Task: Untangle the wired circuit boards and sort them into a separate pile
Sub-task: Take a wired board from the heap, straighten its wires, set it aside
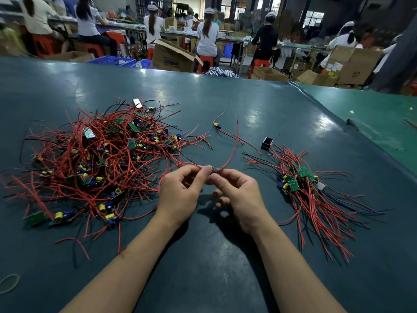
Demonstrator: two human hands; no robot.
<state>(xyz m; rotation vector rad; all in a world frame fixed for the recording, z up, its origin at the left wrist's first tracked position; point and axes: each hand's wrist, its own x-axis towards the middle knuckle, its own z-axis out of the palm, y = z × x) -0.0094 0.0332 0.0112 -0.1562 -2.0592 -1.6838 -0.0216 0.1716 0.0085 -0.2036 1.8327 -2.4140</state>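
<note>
Two hands show at the centre of the frame, the left hand [180, 190] and the right hand [240, 195], and one small wired board [212, 169] sits between their fingertips. Two heaps of wired boards lie on the table: a big tangled pile [97, 159] at centre left, too knotted to count, and a smaller pile [302, 184] at right. One lone board [217, 125] lies between the heaps. One black block [267, 143] stands nearby. One rubber band [9, 283] lies at lower left.
</note>
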